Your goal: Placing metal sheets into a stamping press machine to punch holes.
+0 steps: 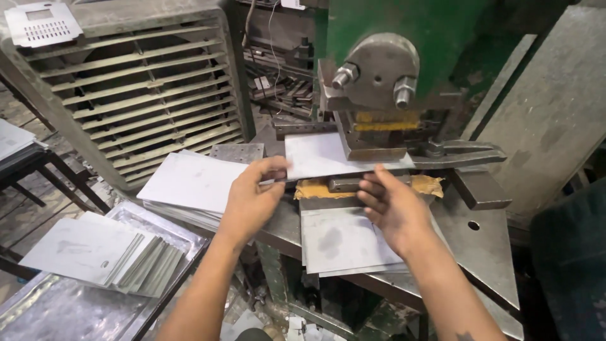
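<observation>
A thin grey metal sheet (319, 155) lies flat under the ram of a green press machine (391, 57). My left hand (252, 196) pinches the sheet's near left edge with thumb and fingers. My right hand (391, 205) rests with its fingertips against the sheet's near edge and the steel die block (344, 183) below it. A second flat sheet (344, 240) lies on the press table just under my right hand.
A stack of blank sheets (192, 186) sits left of the press. A lower tray (63, 303) holds a fanned pile of sheets (101, 252). A louvred metal cabinet (145, 88) stands behind. A steel bracket (476, 186) juts out on the right.
</observation>
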